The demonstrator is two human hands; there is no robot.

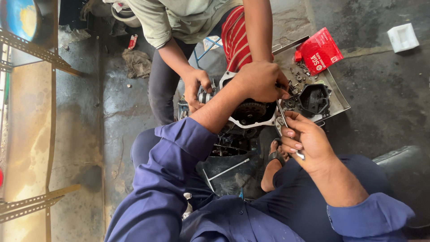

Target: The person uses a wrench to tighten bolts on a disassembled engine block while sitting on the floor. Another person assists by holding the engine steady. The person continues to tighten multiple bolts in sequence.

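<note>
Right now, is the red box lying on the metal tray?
Yes, the red box rests on the far corner of the metal tray.

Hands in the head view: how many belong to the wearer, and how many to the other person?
Wearer's hands: 2, left hand on the engine, right hand holding a metal tool
Other person's hands: 1 visible
Total: 3

left hand (262, 80) — arm stretched forward, fingers curled | right hand (307, 141) — fist closed, nearer body
</note>
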